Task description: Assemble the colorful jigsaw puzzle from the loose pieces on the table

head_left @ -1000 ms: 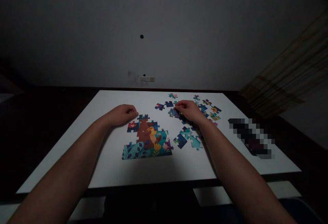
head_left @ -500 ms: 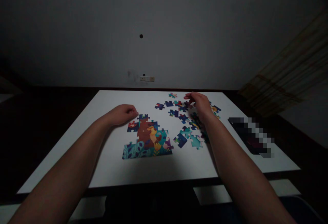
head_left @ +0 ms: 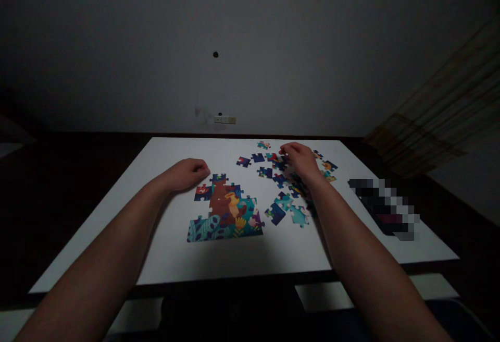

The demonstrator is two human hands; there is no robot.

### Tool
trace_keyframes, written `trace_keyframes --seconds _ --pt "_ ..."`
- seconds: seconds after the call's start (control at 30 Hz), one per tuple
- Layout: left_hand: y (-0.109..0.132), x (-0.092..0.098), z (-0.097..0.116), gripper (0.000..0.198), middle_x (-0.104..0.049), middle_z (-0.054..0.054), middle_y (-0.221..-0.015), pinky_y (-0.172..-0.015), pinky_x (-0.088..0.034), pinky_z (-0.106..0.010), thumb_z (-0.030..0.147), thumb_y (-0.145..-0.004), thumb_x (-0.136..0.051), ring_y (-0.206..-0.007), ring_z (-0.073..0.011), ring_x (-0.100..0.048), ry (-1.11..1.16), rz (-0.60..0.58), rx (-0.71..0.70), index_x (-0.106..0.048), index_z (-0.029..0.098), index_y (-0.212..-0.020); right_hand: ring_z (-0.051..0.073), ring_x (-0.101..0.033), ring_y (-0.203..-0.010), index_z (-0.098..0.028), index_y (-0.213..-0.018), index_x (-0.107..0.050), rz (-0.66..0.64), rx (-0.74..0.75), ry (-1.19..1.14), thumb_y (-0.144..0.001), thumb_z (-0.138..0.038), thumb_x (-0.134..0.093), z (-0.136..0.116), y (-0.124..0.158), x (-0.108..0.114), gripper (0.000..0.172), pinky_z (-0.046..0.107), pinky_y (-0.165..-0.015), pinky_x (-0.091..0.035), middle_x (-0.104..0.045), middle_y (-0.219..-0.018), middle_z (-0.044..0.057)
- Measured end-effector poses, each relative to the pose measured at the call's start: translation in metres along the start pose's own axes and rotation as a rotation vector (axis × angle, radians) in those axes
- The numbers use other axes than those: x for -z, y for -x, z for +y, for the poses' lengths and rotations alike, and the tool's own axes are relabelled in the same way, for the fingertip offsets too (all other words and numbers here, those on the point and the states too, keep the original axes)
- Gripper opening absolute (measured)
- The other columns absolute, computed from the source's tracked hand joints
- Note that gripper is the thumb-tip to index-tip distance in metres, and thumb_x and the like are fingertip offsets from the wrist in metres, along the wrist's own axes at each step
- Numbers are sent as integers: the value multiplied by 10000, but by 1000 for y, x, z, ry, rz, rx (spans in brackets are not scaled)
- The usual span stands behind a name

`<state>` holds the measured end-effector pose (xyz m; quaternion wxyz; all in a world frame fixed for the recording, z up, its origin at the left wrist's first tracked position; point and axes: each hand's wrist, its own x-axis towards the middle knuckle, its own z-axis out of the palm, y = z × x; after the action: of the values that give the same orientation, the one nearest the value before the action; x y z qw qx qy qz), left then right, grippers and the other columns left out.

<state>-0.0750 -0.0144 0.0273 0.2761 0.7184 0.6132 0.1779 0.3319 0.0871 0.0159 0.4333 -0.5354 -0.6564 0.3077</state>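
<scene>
A partly joined jigsaw puzzle (head_left: 228,209) lies on the white table, showing a brown bear, a yellow animal and leafy plants. My left hand (head_left: 188,174) rests on the table just beyond its upper left corner. Its fingers are curled in, and no piece shows in them. Over the far part of the loose puzzle pieces (head_left: 279,180) is my right hand (head_left: 300,158), fingers bent down and drawn together. Whatever is under its fingertips is hidden. Some loose pieces are partly covered by this hand and forearm.
On the table's right side lies a dark flat object (head_left: 375,206), partly blurred out by large pixels. One stray puzzle piece (head_left: 263,145) sits near the far edge of the white table (head_left: 164,253). Behind stands a grey wall with sockets (head_left: 225,120); a curtain (head_left: 425,128) hangs at right.
My right hand has shifted slightly left, its fingers curling in more, uncovering a few pieces to its right. My left hand and the joined puzzle stay in place.
</scene>
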Motion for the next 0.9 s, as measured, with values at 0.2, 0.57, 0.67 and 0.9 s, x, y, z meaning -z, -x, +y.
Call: trace_keyframes --seconds 0.2,0.57,0.67,0.9 --pt "-1 -1 -3 371 -772 -72 -862 -788 -491 -386 582 -952 -648 -830 -268 -674 -25 14 -11 -780 236 -928 407 -704 -1213 -223 -1215 -880 -150 408 603 -1058 -288 -668 -20 18 -6 272 529 -1090 -515 -865 -1239 186" --pt "-4 -8 -3 317 -752 -65 -814 -740 -416 -382 514 -978 -636 -783 -253 -644 -101 92 -38 -760 236 -891 406 -737 -1255 -208 -1121 -895 -405 431 758 -1108 -441 -723 -52 6 -91 289 514 -1089 -560 -832 -1315 235" --pt "-3 -10 0 312 -778 -92 -867 -749 -418 -393 476 -1017 -629 -796 -265 -655 -151 111 -44 -797 225 -941 428 -719 -1298 -197 -1091 -884 -357 398 772 -1052 -416 -791 -43 -4 -109 241 564 -1142 -553 -826 -1263 255" --pt "-8 -14 7 272 -854 -139 -1062 -782 -454 -411 399 -1042 -646 -935 -309 -731 -200 117 0 -845 213 -1052 348 -769 -1051 -186 -1122 -820 -435 332 652 -976 -280 -762 -53 -12 -114 182 486 -1001 -585 -848 -1143 195"
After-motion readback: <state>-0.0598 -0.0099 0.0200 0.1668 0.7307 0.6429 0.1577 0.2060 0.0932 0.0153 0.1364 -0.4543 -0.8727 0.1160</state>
